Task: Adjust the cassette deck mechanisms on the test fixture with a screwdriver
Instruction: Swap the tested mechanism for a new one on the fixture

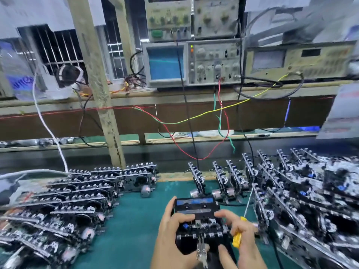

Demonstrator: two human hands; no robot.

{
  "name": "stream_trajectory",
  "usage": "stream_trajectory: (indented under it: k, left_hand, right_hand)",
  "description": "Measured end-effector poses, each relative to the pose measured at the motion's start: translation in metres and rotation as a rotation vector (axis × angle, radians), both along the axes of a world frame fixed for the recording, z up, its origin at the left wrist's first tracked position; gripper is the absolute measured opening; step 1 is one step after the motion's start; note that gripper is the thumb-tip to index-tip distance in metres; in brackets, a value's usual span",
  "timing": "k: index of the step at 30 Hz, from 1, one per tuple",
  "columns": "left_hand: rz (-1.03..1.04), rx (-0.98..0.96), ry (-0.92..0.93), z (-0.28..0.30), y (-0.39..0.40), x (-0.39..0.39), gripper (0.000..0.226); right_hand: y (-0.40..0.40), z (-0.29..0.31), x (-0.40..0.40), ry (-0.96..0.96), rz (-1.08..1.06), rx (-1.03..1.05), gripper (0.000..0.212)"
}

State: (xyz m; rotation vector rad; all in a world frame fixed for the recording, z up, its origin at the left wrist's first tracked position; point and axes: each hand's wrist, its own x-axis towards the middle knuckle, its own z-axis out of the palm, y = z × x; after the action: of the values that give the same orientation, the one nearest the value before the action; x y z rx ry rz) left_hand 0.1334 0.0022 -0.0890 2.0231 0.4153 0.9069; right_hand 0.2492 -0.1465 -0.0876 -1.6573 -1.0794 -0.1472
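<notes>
Item: cassette deck mechanism, black, with a cassette seated in its upper part, lay at the lower centre of the frame on the green mat of the bench. It sat between both hands, touching each.

Left hand: at the mechanism's left side, fingers curled round its left edge and thumb laid over its front; gripping the mechanism.

Right hand: at the mechanism's right side, fingers curled round the yellow handle of the screwdriver, fingertips reaching onto the mechanism's right edge. The thin shaft rose up and to the right from the hand, away from the mechanism; its tip was too faint to place.

A metal clip hung at the mechanism's front edge, between the two thumbs.

Surroundings: stacked mechanisms lay in rows at the lower left of the frame; more mechanisms stood on edge at the lower right, much blurred. An oscilloscope with a blue screen stood on the shelf at upper centre, further test instruments above it and one instrument to its right. Red, green and yellow wires drooped from the shelf toward the bench. A wooden post rose at left of centre.
</notes>
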Motion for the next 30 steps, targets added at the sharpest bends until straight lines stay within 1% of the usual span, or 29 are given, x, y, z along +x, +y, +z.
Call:
stream_trajectory:
  k: [3,8,13,19,24,30]
  left_hand:
    - [0.016,-0.027,-0.025,0.002,-0.007,-0.003,0.065]
    - [0.020,-0.023,-0.025,0.011,-0.013,-0.007,0.059]
    - [0.009,0.002,-0.009,0.014,-0.015,-0.008,0.060]
    - [-0.005,0.000,0.011,0.013,-0.015,-0.009,0.063]
    - [-0.001,0.000,0.001,0.013,-0.015,-0.009,0.061]
    - [0.006,0.003,-0.005,0.011,-0.014,-0.009,0.064]
  right_hand:
    - [-0.006,0.003,-0.008,0.018,0.017,-0.005,0.053]
    - [-0.007,0.005,-0.013,-0.009,0.026,0.018,0.052]
    - [-0.009,0.005,-0.010,0.069,-0.032,0.091,0.050]
    - [-0.009,0.005,-0.012,0.072,-0.007,0.086,0.047]
    - [-0.010,0.002,-0.010,0.064,-0.004,0.071,0.057]
    - [-0.011,0.003,-0.013,0.057,0.004,0.070,0.059]
